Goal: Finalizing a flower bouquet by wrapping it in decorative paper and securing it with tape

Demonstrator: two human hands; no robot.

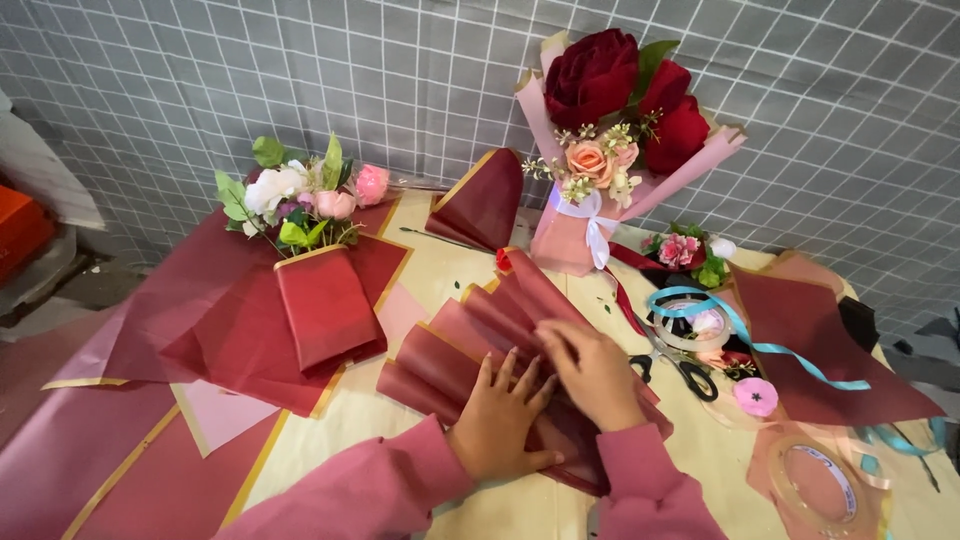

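Hands on folded dark red wrapping paper (470, 340): left hand (500, 420) flat with fingers spread, right hand (590, 370) pinching a fold; scissors (680, 370) nearby.

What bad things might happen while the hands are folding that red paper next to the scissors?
1. The right hand works close to the scissors; a sideways slip might knock or catch them.
2. Both hands, the left hand too, press on the pleated dark red paper; it may crease wrongly or tear.
3. The blue ribbon trails loose nearby and may snag or tangle.
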